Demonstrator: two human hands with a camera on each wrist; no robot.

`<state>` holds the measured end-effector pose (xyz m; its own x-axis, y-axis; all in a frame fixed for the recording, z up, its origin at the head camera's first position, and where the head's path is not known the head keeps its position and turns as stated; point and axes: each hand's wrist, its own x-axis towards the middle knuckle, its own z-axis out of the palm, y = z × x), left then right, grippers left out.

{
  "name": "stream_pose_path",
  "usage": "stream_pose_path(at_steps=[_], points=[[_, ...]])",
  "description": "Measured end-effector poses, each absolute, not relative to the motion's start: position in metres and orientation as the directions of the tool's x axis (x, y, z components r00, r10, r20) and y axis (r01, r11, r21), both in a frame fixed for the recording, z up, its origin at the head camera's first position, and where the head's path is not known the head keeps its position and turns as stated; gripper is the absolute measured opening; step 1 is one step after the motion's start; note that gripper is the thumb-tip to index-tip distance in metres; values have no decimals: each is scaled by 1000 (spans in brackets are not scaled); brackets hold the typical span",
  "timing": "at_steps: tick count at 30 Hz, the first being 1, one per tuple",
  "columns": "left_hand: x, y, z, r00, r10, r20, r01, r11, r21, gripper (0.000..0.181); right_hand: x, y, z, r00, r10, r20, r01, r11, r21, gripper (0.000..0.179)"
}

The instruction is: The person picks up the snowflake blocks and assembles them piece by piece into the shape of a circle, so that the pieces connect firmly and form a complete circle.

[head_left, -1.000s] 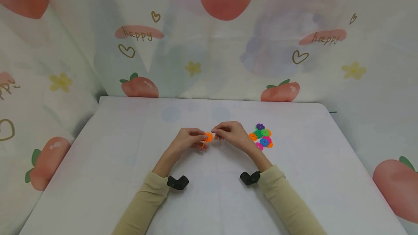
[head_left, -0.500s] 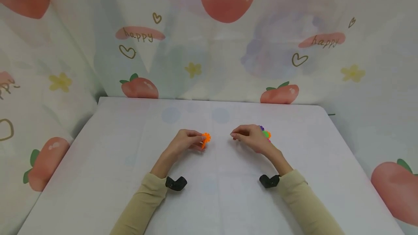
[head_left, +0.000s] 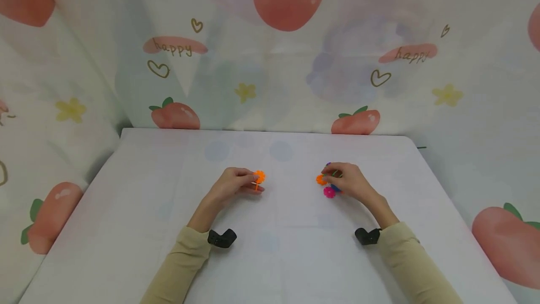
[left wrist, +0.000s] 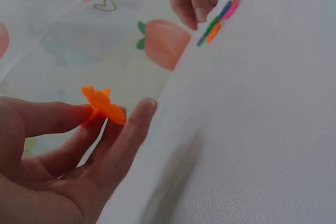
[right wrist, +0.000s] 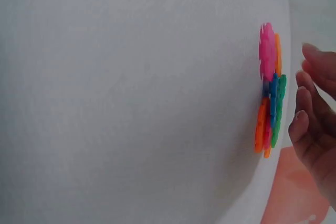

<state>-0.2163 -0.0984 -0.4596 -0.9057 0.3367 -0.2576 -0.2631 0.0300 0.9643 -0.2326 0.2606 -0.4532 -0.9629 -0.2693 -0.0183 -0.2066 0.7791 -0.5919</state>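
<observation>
Between thumb and fingers, my left hand (head_left: 232, 184) pinches orange snowflake discs (head_left: 259, 177), held up off the table. In the left wrist view the orange discs (left wrist: 104, 105) sit crosswise, one edge-on to the other. My right hand (head_left: 349, 181) hovers over a small pile of colourful snowflake discs and hides part of it. An orange disc (head_left: 321, 179) and a pink disc (head_left: 329, 192) show beside its fingers. The right wrist view has the loosely bent fingers of the right hand (right wrist: 317, 114) just above the pile, with a blue disc (right wrist: 273, 100) and a green disc (right wrist: 280, 114) among the pieces.
A white cloth covers the table (head_left: 270, 257). Behind it and at the sides hangs a patterned curtain (head_left: 270, 79) with printed fruit and hearts. Each wrist wears a black camera, one at the left cuff (head_left: 222, 238), the other at the right cuff (head_left: 367, 236).
My right hand has left the orange discs and moved right to the pile, now covering much of it. The left hand stays nearly in place, still pinching the orange discs.
</observation>
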Motion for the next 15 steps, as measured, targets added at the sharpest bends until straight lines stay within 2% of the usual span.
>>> stream_pose_path(at_steps=[8, 15], points=[[-216, -99, -459, -910, 332, -250, -246, 53, 968, 26, -237, 256, -464, -959, -283, -5, -246, 841, -483, 28], [-216, -99, -458, -904, 359, -233, -235, 39, 971, 27, -239, 251, -463, -960, -280, 19, -252, 831, -496, 26]])
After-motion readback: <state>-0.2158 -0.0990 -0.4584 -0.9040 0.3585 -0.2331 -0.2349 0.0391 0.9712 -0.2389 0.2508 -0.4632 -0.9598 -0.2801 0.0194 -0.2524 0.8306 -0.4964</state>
